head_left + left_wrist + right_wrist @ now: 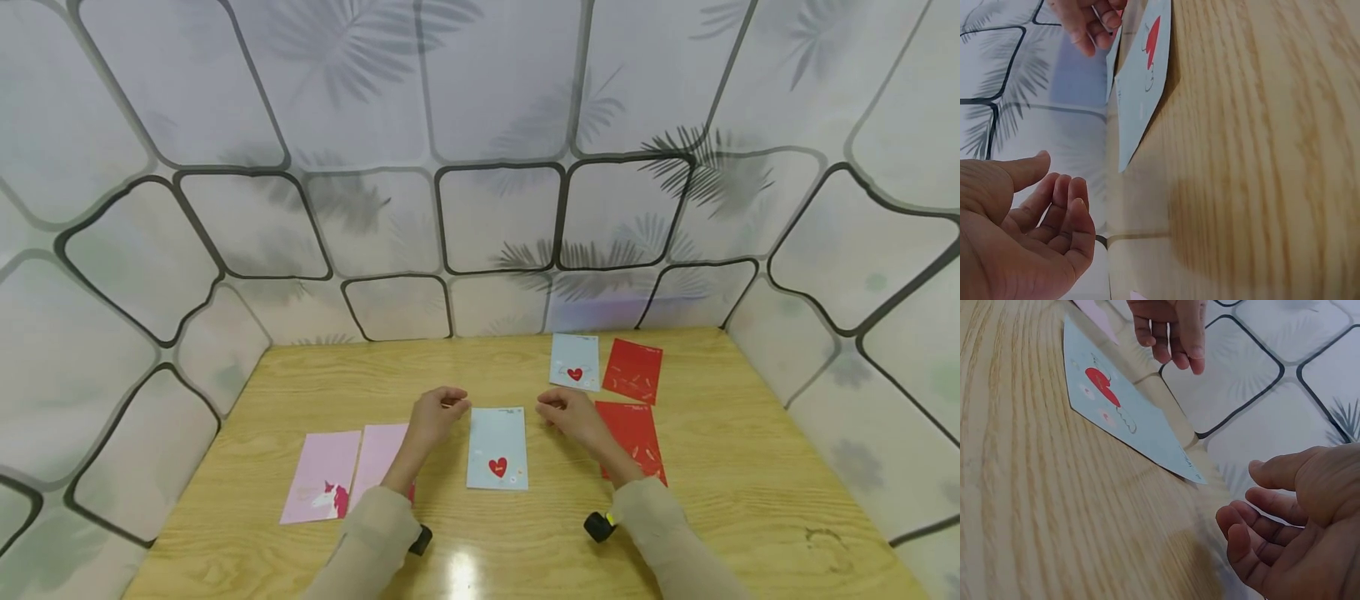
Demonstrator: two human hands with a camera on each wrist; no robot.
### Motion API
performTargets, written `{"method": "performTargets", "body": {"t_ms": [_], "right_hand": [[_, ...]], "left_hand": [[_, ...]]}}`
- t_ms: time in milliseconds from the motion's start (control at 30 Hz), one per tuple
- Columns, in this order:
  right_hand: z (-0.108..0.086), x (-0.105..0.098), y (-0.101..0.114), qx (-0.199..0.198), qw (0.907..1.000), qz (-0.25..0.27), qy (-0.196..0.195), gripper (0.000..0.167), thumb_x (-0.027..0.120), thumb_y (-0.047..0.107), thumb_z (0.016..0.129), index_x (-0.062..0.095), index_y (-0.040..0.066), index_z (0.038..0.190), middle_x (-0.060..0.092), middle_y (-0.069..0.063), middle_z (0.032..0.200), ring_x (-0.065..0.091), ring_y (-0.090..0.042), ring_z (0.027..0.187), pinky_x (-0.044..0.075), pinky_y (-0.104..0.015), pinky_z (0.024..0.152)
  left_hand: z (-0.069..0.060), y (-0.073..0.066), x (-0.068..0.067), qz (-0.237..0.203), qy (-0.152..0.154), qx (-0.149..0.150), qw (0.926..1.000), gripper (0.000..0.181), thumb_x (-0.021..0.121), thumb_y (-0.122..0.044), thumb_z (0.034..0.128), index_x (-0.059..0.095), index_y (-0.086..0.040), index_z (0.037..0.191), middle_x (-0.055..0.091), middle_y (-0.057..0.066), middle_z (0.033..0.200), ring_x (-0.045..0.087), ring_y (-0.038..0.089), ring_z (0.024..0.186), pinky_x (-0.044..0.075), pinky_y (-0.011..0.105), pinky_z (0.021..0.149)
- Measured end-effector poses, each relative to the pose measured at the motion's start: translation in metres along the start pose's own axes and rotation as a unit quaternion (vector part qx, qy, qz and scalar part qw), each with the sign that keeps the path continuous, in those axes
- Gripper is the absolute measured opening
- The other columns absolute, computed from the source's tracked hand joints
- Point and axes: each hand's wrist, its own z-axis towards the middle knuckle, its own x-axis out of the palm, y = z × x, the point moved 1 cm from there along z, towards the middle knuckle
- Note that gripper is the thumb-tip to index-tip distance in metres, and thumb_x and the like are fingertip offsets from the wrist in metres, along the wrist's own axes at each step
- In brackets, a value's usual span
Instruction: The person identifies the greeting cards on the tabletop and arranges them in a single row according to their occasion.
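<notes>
A light blue card (498, 442) with a red heart lies flat on the wooden table between the two hands. Just off its upper left corner hovers my left hand (437, 417), fingers loosely bent, holding nothing. My right hand (572, 414) is raised off the card's upper right side, likewise relaxed and holding nothing. Both wrist views show a gap between thumb and fingers, on the left hand (1041, 231) and on the right hand (1291, 525). In those views the blue card (1110, 394) touches neither hand.
Two pink cards lie at the left, one with a unicorn (322, 475), the other (378, 454) partly behind my left forearm. At the right are another blue heart card (574, 360), a red card (633, 369) and a nearer red card (630, 433), partly covered by my right arm.
</notes>
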Motion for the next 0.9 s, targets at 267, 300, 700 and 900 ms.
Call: {"method": "performTargets", "body": {"t_ms": [267,300,700,900], "right_hand": [[0.007,0.01,-0.002,0.006,0.9989,-0.042,-0.02,0.025,0.07,0.011,0.099,0.07,-0.008,0.116,0.069,-0.007,0.086,0.062,-0.015,0.073,0.051,-0.027,0.064],[0.008,0.012,-0.001,0.005,0.9987,-0.046,-0.022,0.024,0.07,0.01,0.099,0.07,-0.008,0.115,0.07,-0.007,0.087,0.063,-0.015,0.073,0.051,-0.028,0.066],[0.014,0.025,0.003,-0.01,0.9919,-0.119,-0.044,0.024,0.075,0.01,0.093,0.072,-0.006,0.111,0.073,-0.011,0.099,0.067,-0.025,0.094,0.056,-0.043,0.086],[0.015,0.029,0.007,0.008,0.9888,-0.142,-0.047,0.029,0.079,0.013,0.09,0.072,-0.004,0.112,0.072,-0.01,0.102,0.065,-0.024,0.095,0.055,-0.044,0.088]], "left_hand": [[0.005,0.003,0.007,0.01,0.003,-0.016,0.9998,0.022,0.07,-0.008,0.0984,0.071,0.007,0.115,0.073,0.013,0.101,0.068,0.025,0.092,0.057,0.033,0.076],[0.006,0.004,0.008,0.014,0.004,-0.016,0.9998,0.022,0.071,-0.008,0.0982,0.071,0.007,0.115,0.073,0.013,0.1,0.068,0.024,0.092,0.057,0.033,0.076],[0.011,0.007,0.019,0.055,0.014,-0.04,0.9976,0.026,0.075,-0.008,0.094,0.071,0.007,0.116,0.072,0.015,0.105,0.066,0.027,0.095,0.057,0.039,0.085],[0.012,0.007,0.022,0.064,0.022,-0.045,0.9967,0.031,0.077,-0.006,0.0917,0.069,0.008,0.118,0.07,0.015,0.106,0.064,0.027,0.097,0.056,0.041,0.088]]}}
